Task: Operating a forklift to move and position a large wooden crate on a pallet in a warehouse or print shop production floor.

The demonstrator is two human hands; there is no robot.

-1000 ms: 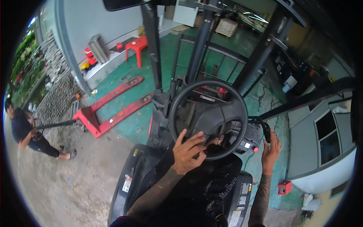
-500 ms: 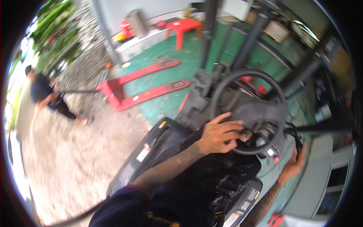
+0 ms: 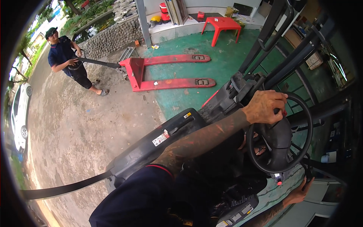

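Observation:
Out in front of me, my left hand (image 3: 266,106) is closed at the far upper-left part of a black steering wheel (image 3: 310,132), its fingers curled over the rim. A dark bit shows under the curled fingers, too covered to make out. Low on the right, my right hand (image 3: 297,193) reaches to a black control lever (image 3: 309,173), fingers and thumb around its lower end. Part of that grip is hidden. Below the wheel sits a red button (image 3: 279,183). The dark steering column (image 3: 277,142) shows through the wheel.
I sit in a forklift with dark mast uprights (image 3: 291,62) ahead. To the left, a person (image 3: 64,56) holds the handle of a red pallet jack (image 3: 135,75). A red table (image 3: 222,25) stands on the green floor. A white car (image 3: 20,113) is at the far left.
My left hand went from open fingers over the wheel to a closed grip on its far rim. The view has shifted, and the right hand stays by the lever.

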